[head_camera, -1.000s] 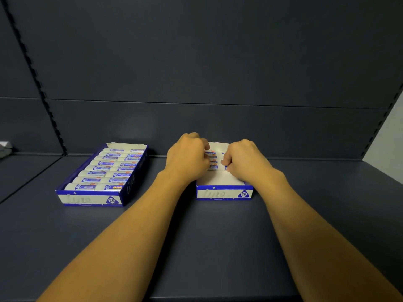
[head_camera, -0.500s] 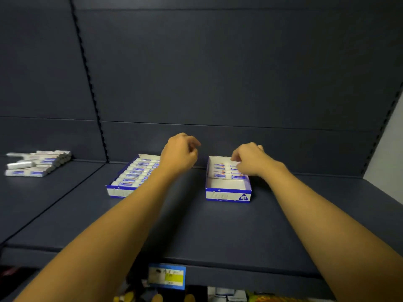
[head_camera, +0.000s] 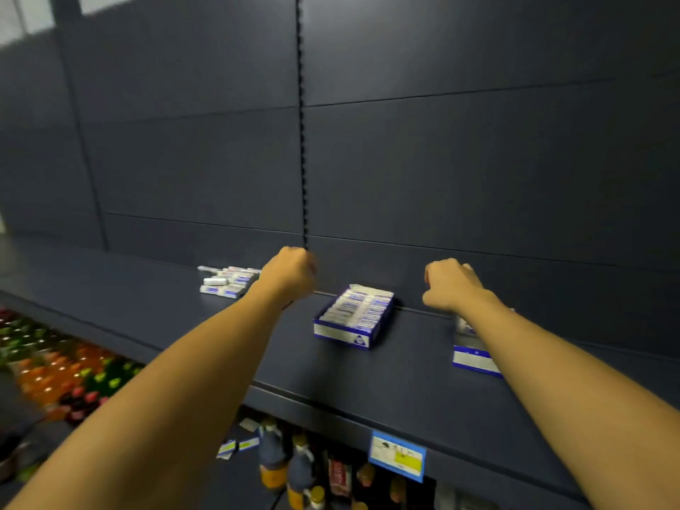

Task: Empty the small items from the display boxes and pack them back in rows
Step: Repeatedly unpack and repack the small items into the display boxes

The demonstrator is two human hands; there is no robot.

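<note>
- a full display box [head_camera: 352, 318] sits on the shelf [head_camera: 404, 384], between the two hands.
- a loose pile of small items [head_camera: 228, 281] lies on the shelf to its left.
- a second display box [head_camera: 473, 357] lies to its right, partly under the right forearm.

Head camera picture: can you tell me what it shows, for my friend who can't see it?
Two bare arms reach over a dark shelf, the left hand and right hand both curled. Between them sits a blue box filled with rows of small packs; a second box lies partly hidden under the right arm. A loose pile of packs lies further left.
</note>
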